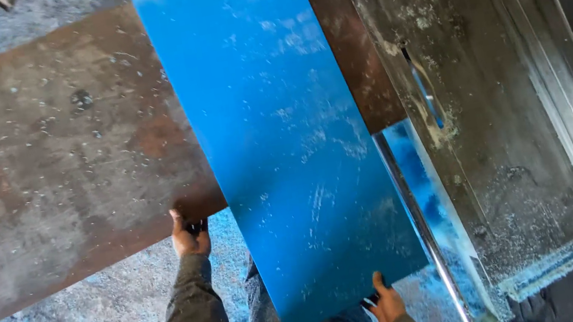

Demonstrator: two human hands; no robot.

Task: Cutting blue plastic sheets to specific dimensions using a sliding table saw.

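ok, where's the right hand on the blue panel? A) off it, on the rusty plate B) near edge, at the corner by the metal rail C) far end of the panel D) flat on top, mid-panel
B: the right hand grips the blue panel at its near edge, close to the corner beside the metal rail; the left hand holds the rusty plate.

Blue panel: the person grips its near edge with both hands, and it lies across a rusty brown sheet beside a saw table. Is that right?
Not quite. In the head view only the right hand grips the near edge of the blue panel; the left hand holds the edge of the rusty brown sheet. The panel does lie across that sheet, beside the saw table.
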